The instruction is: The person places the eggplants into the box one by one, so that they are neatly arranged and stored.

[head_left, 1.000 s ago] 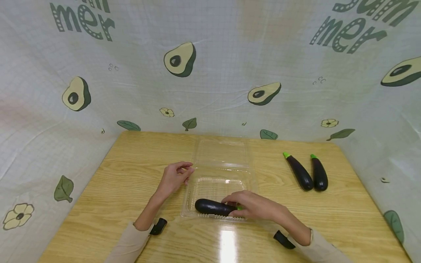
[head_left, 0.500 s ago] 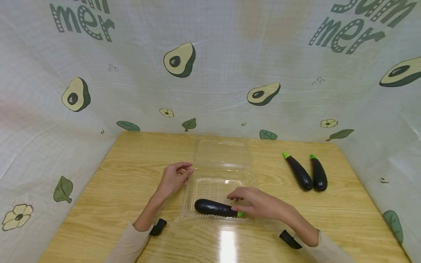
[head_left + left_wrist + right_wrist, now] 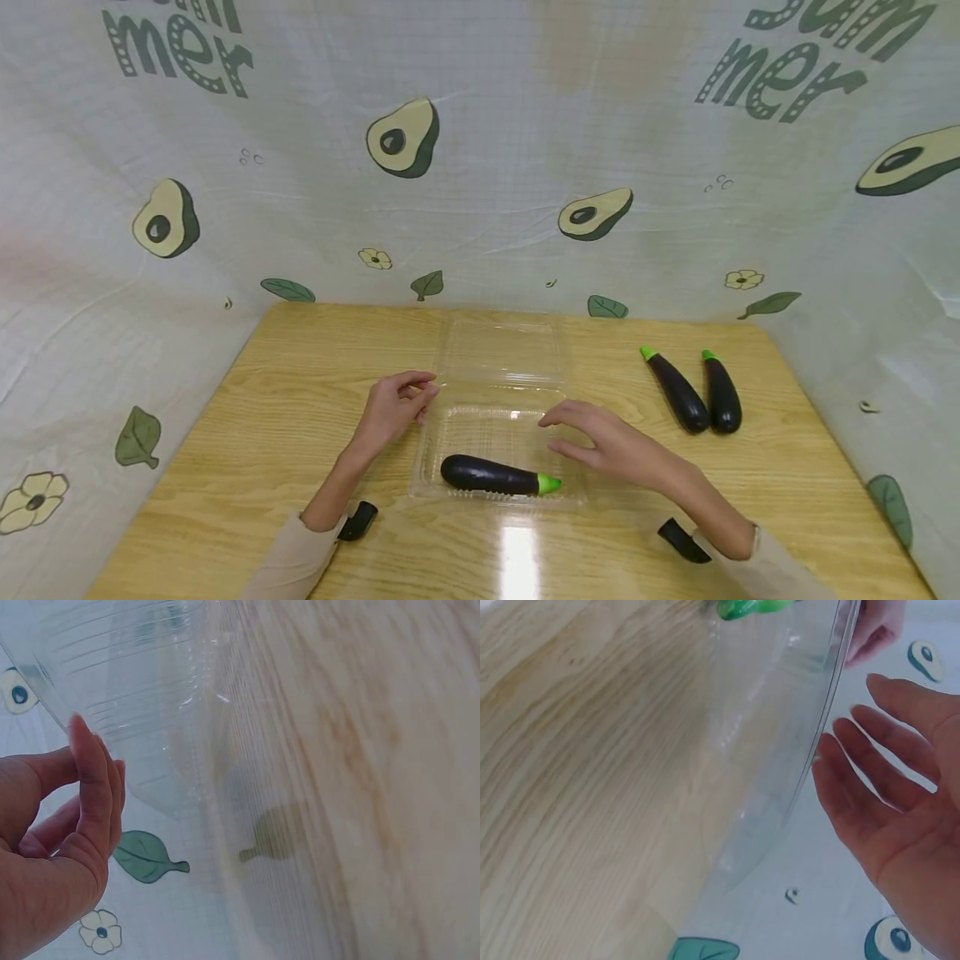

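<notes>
A clear plastic container [image 3: 498, 427] is set on the wooden desk [image 3: 300, 417], roughly midway between its left and right edges, with its lid [image 3: 498, 350] laid back toward the far edge. A dark eggplant [image 3: 489, 475] is held within the base, lying lengthwise along the wall on the desk's near side; its green stem end [image 3: 549, 483] is pointed toward the desk's right edge. The right hand [image 3: 615, 446] is poised over the right side of the base, apart from the eggplant, its grip spread wide with thumb and fingers parted and nothing held. The left hand [image 3: 390, 410] is placed at the left rim of the container, near the hinge; its grip is drawn nearly closed, thumb and bent fingers brought together, but whether the rim is pinched or only touched cannot be told. Two more eggplants, a left one [image 3: 677, 393] and a right one [image 3: 722, 396], are laid near the desk's right edge, toward the far right corner, their green stems directed at the far edge and their rounded ends set close together. Beige sleeves [image 3: 291, 554] are worn on both arms, and a black device [image 3: 357, 521] is seen at each wrist. Beyond the far edge, a pale cloth [image 3: 487, 150] printed with avocados, leaves and flowers is hung.
</notes>
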Demonstrator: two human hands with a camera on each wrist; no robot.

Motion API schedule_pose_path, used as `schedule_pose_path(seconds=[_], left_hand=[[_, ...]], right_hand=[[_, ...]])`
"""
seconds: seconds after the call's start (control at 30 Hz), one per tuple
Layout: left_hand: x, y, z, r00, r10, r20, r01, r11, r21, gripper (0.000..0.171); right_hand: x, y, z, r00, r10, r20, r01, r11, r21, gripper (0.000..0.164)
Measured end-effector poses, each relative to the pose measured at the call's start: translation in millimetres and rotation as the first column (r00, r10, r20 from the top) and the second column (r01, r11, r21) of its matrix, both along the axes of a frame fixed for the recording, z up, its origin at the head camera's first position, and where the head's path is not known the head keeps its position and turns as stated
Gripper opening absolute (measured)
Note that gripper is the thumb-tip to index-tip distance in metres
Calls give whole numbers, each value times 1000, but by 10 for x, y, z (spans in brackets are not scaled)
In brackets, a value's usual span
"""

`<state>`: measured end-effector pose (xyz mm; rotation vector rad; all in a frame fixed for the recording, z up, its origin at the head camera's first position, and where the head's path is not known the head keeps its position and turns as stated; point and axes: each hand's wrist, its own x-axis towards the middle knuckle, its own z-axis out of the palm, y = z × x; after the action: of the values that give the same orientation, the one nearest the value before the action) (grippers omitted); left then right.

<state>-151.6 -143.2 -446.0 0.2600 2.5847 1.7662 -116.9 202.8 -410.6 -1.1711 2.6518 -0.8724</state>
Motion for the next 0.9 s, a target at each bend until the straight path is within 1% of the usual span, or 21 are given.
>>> schedule_pose_path(seconds=[0.13, 0.23, 0.43, 0.57, 0.9], left_hand=[[3, -7, -5, 1000, 2, -6, -2, 1000, -2, 29], [9, -10, -3, 1000, 0, -6, 0, 1000, -3, 29], [9, -10, -7, 1000, -3, -10, 3, 1000, -8, 29], [10, -12, -9, 1000, 1, -6, -2, 1000, -4, 29], [-1, 0, -8, 1000, 1, -1, -1, 1000, 10, 27]], right_hand=[[-18, 91, 24, 998, -33, -60, 31, 999, -25, 25], [-17, 158, 48, 994, -62, -89, 59, 998, -36, 25], [-31, 301, 58, 982, -105, -159, 97, 994, -58, 26], [-72, 426, 33, 968, -133, -212, 119, 990, -77, 28], [-156, 693, -32, 931, -218, -292, 196, 975, -103, 31]])
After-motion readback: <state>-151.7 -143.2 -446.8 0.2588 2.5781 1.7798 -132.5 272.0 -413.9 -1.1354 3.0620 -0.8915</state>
